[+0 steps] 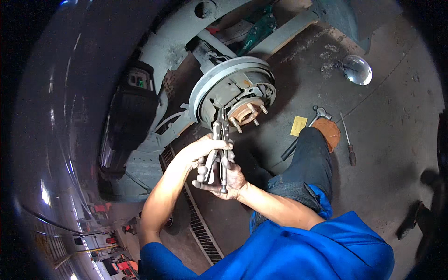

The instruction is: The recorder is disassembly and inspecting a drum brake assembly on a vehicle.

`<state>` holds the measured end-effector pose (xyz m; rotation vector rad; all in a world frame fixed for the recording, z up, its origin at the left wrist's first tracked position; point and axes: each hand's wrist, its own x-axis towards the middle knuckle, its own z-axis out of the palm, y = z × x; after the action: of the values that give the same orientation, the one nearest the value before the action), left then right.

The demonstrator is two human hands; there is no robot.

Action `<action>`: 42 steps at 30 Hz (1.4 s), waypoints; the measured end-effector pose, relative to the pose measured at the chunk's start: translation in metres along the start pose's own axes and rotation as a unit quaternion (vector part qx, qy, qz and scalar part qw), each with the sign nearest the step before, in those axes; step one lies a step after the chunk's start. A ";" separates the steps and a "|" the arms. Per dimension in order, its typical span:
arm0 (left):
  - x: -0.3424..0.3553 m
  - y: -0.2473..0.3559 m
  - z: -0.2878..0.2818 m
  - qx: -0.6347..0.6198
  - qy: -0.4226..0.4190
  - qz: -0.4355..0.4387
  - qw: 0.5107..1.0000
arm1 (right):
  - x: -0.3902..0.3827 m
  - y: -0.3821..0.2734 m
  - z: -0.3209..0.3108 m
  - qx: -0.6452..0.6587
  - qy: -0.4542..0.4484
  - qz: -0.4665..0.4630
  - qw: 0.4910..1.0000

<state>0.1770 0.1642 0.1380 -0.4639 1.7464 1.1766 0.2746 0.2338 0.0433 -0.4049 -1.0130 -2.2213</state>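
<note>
My left hand (205, 148) is wrapped round the upper part of silver locking pliers (216, 131). My right hand (231, 179) grips them lower, around the handle end with its adjusting screw. The pliers point up into a wheel brake assembly (214, 88), at the lower left of a rusty hub (239, 113) with protruding studs; what the jaws touch is hard to make out.
Dark car bodywork (60, 112) fills the left. Right of my leg (305, 172) lie a yellow packet (298, 126), black-handled tool (289, 149), rusty round piece (329, 133), screwdriver (352, 154) and shiny dome (357, 71). A floor grate (201, 229) runs below. Dark shoe-like shapes (410, 219) show far right.
</note>
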 end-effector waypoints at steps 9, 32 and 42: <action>0.005 0.000 0.011 0.034 0.042 0.039 0.998 | 0.005 0.006 0.013 0.077 -0.052 -0.023 0.995; 0.038 -0.033 0.056 -0.395 -0.028 0.149 0.906 | -0.005 0.000 0.106 -0.454 0.507 0.056 0.730; 0.047 -0.019 0.092 -0.438 0.053 0.329 0.835 | 0.002 -0.041 0.152 -0.493 0.545 0.148 0.662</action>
<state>0.2134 0.2438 0.0798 -0.4565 1.3843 2.5172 0.2467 0.3681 0.1213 0.3465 0.8873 -1.9245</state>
